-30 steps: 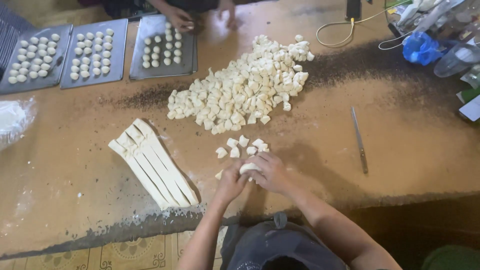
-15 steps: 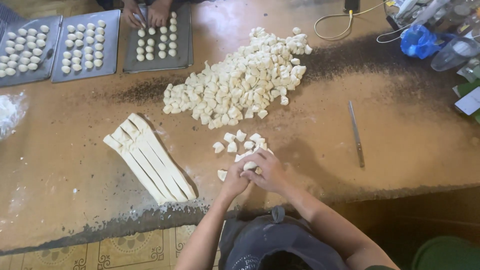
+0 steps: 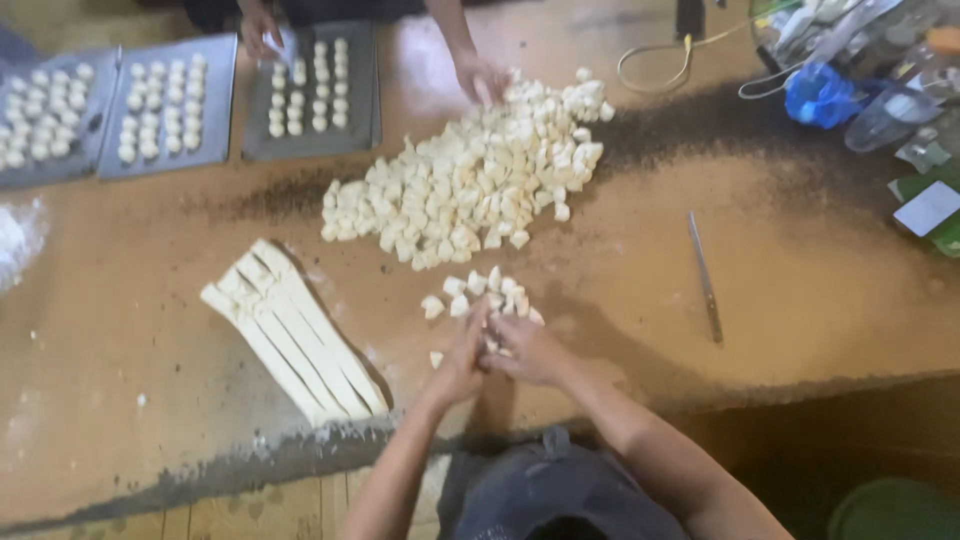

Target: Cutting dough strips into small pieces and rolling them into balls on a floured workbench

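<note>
While both palms press together around a dough piece just below the small cluster of dough pieces (image 3: 480, 292), left hand (image 3: 458, 362) against right hand (image 3: 528, 352), rolling appears under way; cut dough strips (image 3: 292, 342) lie left, knife (image 3: 704, 276) right, big heap above.

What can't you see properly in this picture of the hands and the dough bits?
Head view only:
- What sits between the left hand and right hand: the pressed palms hide it.
- The grey metal tray at far left: cut off by the edge.
- The second person's hand at the big pile of pale dough chunks: the top edge cuts its arm.
- The clutter by the blue bag: blurred.
</note>
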